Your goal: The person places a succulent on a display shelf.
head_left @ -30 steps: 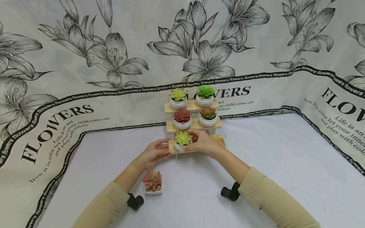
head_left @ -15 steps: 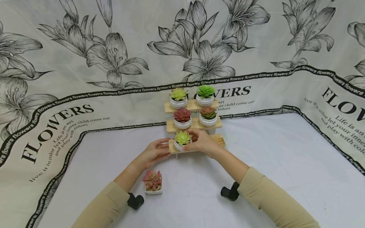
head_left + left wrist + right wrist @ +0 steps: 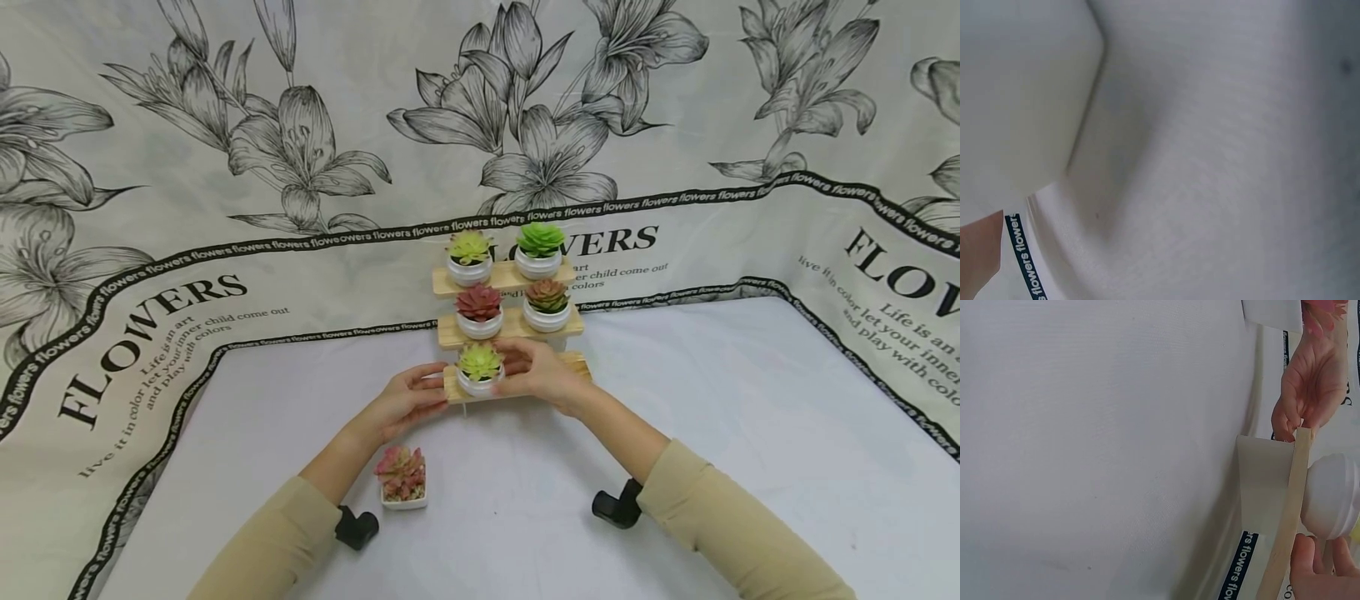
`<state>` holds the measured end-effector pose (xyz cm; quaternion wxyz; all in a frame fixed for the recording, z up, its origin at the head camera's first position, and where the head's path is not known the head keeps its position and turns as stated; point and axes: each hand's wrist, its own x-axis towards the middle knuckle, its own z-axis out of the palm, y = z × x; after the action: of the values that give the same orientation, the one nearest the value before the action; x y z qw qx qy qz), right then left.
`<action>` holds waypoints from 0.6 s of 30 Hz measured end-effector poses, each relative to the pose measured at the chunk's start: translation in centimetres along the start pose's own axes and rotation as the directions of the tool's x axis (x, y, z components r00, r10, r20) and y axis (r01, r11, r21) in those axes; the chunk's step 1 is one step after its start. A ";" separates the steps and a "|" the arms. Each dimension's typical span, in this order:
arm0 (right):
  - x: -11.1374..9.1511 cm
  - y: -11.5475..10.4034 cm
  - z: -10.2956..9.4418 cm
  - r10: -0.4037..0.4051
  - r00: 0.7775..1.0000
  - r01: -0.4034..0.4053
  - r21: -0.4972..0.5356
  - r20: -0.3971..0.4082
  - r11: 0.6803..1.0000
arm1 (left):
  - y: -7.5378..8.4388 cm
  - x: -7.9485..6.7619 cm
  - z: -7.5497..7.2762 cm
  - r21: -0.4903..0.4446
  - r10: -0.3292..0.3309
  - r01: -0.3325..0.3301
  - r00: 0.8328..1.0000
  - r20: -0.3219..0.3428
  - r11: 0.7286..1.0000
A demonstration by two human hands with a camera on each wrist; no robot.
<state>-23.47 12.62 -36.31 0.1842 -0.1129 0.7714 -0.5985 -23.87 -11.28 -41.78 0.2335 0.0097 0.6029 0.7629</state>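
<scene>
A three-tiered wooden plant stand (image 3: 453, 333) holds small potted succulents. On its lowest board, at the left, sits a yellow-green succulent (image 3: 480, 367) in a round white pot (image 3: 1329, 497). My right hand (image 3: 542, 377) is at the pot's right side, thumb in front and fingers behind, fingertips right at its edge. My left hand (image 3: 405, 402) grips the left end of that same board; in the right wrist view its curled fingers meet the board's end (image 3: 1300, 440). The left wrist view shows mostly white cloth and a pale panel (image 3: 1022, 106).
A pink succulent (image 3: 402, 479) in a square white pot stands on the white tablecloth (image 3: 510, 533) nearer me, beside my left forearm. Two succulents fill each upper board, including a red one (image 3: 479, 304) and a bright green one (image 3: 540, 242). Flower-printed cloth (image 3: 315, 283) hangs behind.
My right hand and forearm have shifted slightly to the right, the thumb sliding off the pot's front toward its side. The left hand stays on the board's end.
</scene>
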 end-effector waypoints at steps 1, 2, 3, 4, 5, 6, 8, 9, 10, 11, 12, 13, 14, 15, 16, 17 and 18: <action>-0.1 0.0 0.0 -0.006 1.000 0.006 0.007 0.001 1.000 | 0.0 0.0 0.0 0.001 0.000 0.000 1.000 -0.001 1.000; -0.2 0.0 -0.1 -0.014 1.000 0.014 0.012 0.002 1.000 | 0.0 0.0 0.0 0.000 -0.001 0.001 1.000 -0.002 1.000; -0.3 0.0 -0.1 -0.018 1.000 0.018 0.017 0.001 1.000 | 0.0 0.0 -0.1 0.000 -0.001 0.001 1.000 -0.003 1.000; -0.4 0.1 -0.2 -0.022 1.000 0.022 0.026 0.000 0.999 | 0.0 0.0 -0.1 0.001 -0.001 0.001 1.000 -0.003 1.000; -0.5 0.1 -0.3 -0.026 1.000 0.026 0.036 0.004 0.999 | -0.1 0.0 -0.1 0.002 -0.002 0.002 1.000 -0.003 1.000; -0.7 0.2 -0.4 -0.029 1.000 0.029 0.044 0.005 0.999 | -0.1 0.1 -0.1 0.003 -0.003 0.003 1.000 -0.004 1.000; -1.0 0.3 -0.7 -0.031 0.999 0.030 0.061 0.008 0.998 | -0.1 0.1 -0.1 0.002 -0.005 0.005 1.000 -0.004 1.000; -1.2 0.4 -0.8 -0.029 1.000 0.028 0.074 0.011 0.997 | -0.1 0.1 -0.1 0.001 -0.006 0.006 1.000 -0.004 1.000; -1.3 0.5 -0.9 -0.029 0.999 0.028 0.086 0.014 0.996 | 0.0 0.1 -0.1 -0.001 -0.007 0.007 1.000 -0.005 1.000; -1.5 0.5 -1.0 -0.029 0.999 0.027 0.094 0.016 0.995 | -0.1 0.1 -0.1 -0.002 -0.007 0.007 1.000 -0.005 1.000; -1.6 0.7 -1.0 -0.029 0.999 0.027 0.104 0.017 0.994 | 0.0 0.1 -0.1 -0.003 -0.008 0.008 1.000 -0.006 1.000; -1.8 0.8 -1.1 -0.031 0.999 0.029 0.109 0.018 0.994 | 0.0 0.1 -0.1 -0.005 -0.008 0.008 1.000 -0.008 1.000; -1.9 0.9 -1.1 -0.035 0.999 0.032 0.113 0.020 0.993 | 0.0 0.1 0.0 -0.005 -0.009 0.009 1.000 -0.010 1.000; -2.1 1.0 -1.1 -0.036 0.999 0.033 0.114 0.022 0.993 | 0.0 0.1 0.0 -0.005 -0.010 0.010 1.000 -0.012 1.000; -2.2 1.2 -1.2 -0.036 0.999 0.033 0.113 0.021 0.993 | 0.1 0.1 0.0 -0.003 -0.011 0.011 1.000 -0.013 1.000; -2.4 1.3 -1.2 -0.036 0.999 0.034 0.110 0.022 0.993 | 0.1 0.0 0.1 -0.002 -0.011 0.011 1.000 -0.012 1.000; -2.5 1.4 -1.2 -0.036 0.999 0.033 0.112 0.022 0.993 | 0.1 0.0 0.1 -0.001 -0.012 0.012 1.000 -0.012 1.000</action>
<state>-21.60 15.02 -37.04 0.1891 -0.1227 0.7325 -0.6424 -23.88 -11.20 -41.62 0.2344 0.0011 0.6039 0.7618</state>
